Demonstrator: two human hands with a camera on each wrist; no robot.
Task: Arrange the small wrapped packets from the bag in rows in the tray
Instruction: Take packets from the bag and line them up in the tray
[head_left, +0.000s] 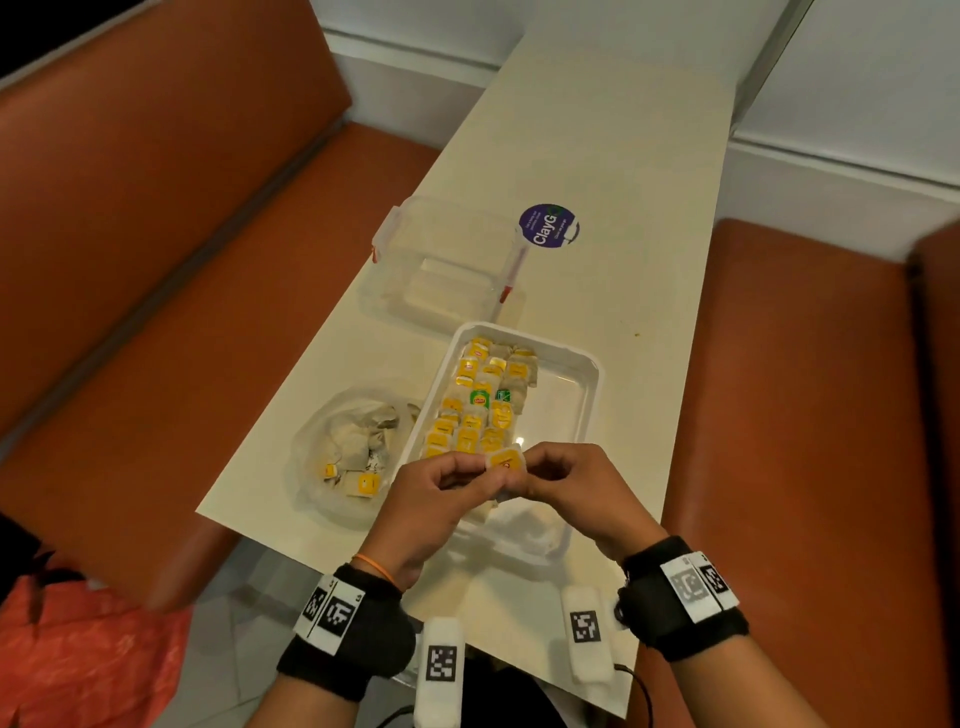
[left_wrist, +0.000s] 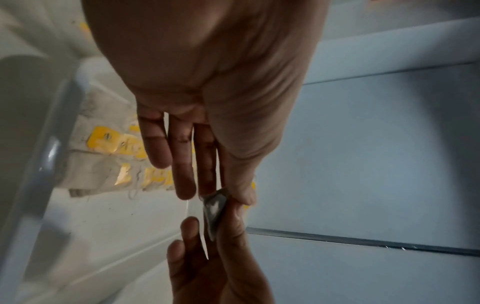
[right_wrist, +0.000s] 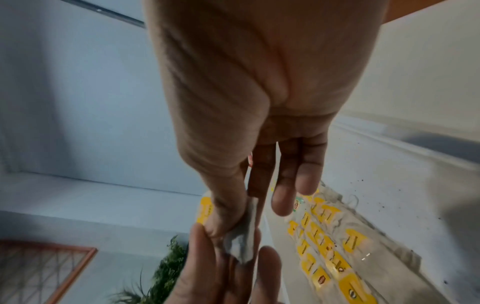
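Note:
Both hands meet over the near end of the white tray (head_left: 582, 364) and pinch one yellow-labelled packet (head_left: 506, 461) between them. My left hand (head_left: 467, 470) holds its left edge, my right hand (head_left: 535, 467) its right edge. In the left wrist view the packet (left_wrist: 214, 207) shows edge-on between thumb and fingertips; in the right wrist view the packet (right_wrist: 240, 232) is pinched the same way. Rows of yellow packets (head_left: 478, 410) fill the tray's left half, also seen as packet rows (right_wrist: 330, 242). The clear bag (head_left: 348, 452) with more packets lies left of the tray.
An open clear plastic box (head_left: 441, 260) stands beyond the tray, with a round purple sticker (head_left: 548, 226) beside it. Orange benches (head_left: 156, 234) flank the narrow cream table (head_left: 597, 156). The tray's right half (head_left: 556, 410) holds no packets.

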